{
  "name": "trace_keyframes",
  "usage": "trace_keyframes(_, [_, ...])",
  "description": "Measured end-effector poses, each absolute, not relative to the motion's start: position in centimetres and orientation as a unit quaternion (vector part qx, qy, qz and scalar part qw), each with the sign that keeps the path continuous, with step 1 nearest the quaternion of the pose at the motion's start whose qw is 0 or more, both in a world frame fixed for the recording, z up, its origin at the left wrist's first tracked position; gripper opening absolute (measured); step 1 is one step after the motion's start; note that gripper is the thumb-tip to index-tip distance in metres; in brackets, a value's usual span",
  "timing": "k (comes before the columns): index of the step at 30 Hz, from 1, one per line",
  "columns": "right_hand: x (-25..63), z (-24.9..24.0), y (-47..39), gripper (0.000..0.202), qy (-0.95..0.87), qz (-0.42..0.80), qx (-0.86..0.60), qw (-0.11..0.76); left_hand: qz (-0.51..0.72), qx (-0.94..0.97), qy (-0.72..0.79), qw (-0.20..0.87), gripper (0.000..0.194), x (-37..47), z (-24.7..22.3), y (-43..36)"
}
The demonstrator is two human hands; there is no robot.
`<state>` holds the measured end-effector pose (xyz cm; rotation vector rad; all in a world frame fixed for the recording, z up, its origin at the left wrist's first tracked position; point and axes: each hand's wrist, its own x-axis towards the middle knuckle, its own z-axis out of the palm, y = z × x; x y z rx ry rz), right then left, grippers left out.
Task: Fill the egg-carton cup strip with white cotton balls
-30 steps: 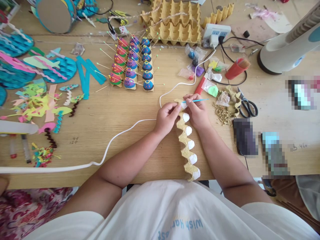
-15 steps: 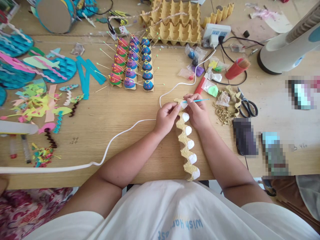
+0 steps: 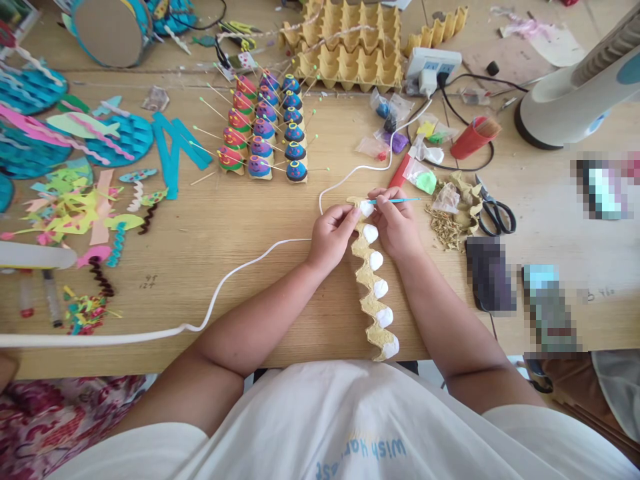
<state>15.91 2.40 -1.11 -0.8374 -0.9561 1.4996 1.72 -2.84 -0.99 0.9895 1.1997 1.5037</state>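
Note:
A strip of egg carton (image 3: 367,275) stretches from between my hands down to the table's near edge, with a row of white clay caps (image 3: 377,261) on its bumps. My left hand (image 3: 331,237) pinches the far end of the strip between thumb and fingers. My right hand (image 3: 397,220) is closed around a thin blue stick-like tool (image 3: 403,200), its inner end at the farthest white cap (image 3: 366,209). Fingertips partly hide that end of the strip and the tool's working tip.
Painted egg-carton strips (image 3: 263,127) with pin-like feelers stand ahead. Farther back lie egg trays (image 3: 350,50) and a power strip (image 3: 433,63). Scissors (image 3: 495,210), clay packets (image 3: 423,175) and a red cup (image 3: 474,138) lie right. Paper cut-outs (image 3: 90,207) cover the left; a white cable (image 3: 235,267) crosses the table.
The egg carton strip has shifted very slightly left, and the tool has moved a little against the farthest white cap. Both hands keep their grip.

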Motion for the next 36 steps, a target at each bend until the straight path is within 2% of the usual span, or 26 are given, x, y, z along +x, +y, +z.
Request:
trace_keyframes(11, [16.1,-1.2,2.3,0.051,-0.402,0.646,-0.347,0.548,0.62,0.383,0.49,0.478,0.062,1.8,-1.0,-2.8])
trace_keyframes(18, [16.1,-1.2,2.2,0.058,-0.39,0.645,-0.357,0.552,0.612,0.388,0.505,0.468,0.058,1.7,-1.2,-2.9])
trace_keyframes(25, [16.4,-1.0,1.6,0.05,-0.41,0.644,-0.353,0.541,0.615,0.391,0.507,0.46,0.06,1.7,-1.1,-3.1])
trace_keyframes(36, [16.0,-0.8,1.1,0.054,-0.392,0.649,-0.357,0.546,0.625,0.371,0.504,0.467,0.058,1.7,-1.4,-3.1])
